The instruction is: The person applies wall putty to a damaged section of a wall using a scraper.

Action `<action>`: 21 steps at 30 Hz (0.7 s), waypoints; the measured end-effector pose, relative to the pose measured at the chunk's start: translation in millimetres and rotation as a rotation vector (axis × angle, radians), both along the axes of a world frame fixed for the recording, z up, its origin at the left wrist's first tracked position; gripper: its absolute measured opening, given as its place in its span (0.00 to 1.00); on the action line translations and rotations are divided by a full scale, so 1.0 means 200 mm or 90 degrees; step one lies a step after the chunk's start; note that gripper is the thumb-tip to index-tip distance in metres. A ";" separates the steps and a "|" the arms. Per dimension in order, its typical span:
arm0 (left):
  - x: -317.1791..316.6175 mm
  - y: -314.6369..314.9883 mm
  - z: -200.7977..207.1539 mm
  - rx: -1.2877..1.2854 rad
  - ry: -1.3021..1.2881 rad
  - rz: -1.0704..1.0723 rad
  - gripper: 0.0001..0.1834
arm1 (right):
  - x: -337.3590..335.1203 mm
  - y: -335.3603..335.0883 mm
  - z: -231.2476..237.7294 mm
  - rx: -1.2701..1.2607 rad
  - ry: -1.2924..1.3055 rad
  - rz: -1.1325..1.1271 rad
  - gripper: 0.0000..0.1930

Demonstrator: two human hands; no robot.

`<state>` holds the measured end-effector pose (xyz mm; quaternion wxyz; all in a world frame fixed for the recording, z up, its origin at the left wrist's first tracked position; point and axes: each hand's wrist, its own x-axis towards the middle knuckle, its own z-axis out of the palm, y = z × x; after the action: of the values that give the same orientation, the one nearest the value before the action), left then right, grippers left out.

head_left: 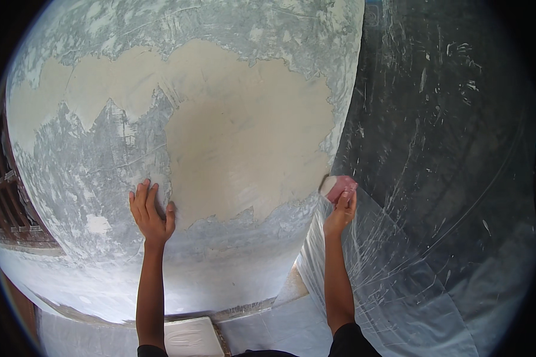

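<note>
Fingers (353, 203) of the right hand (338, 220), head view, are clamped on a pink tool (343, 187) at the right edge of the wall (250, 131), pale end pointing left, long axis roughly sideways; left hand (151, 221) on the wall, fingers slightly apart.

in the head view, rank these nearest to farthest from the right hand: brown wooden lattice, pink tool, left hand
1. Pink tool: held in the right hand.
2. Left hand: across to the left.
3. Brown wooden lattice: far left, beyond the left hand.
</note>
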<state>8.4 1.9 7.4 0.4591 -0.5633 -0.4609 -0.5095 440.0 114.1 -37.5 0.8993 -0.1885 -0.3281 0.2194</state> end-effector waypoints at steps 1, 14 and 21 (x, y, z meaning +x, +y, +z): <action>0.00 0.00 0.00 -0.002 -0.001 0.005 0.25 | -0.02 -0.01 0.00 0.005 -0.035 0.025 0.20; 0.00 0.01 0.00 0.009 0.006 0.010 0.25 | -0.13 -0.07 0.01 -0.025 -0.136 -0.032 0.19; 0.00 0.01 0.00 0.012 0.009 0.009 0.25 | -0.12 -0.04 0.01 -0.061 -0.252 -0.034 0.20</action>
<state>8.3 4.1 7.2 0.4713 -0.5592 -0.4567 -0.5065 416.5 106.3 -34.7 0.8127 -0.2794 -0.4826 0.1693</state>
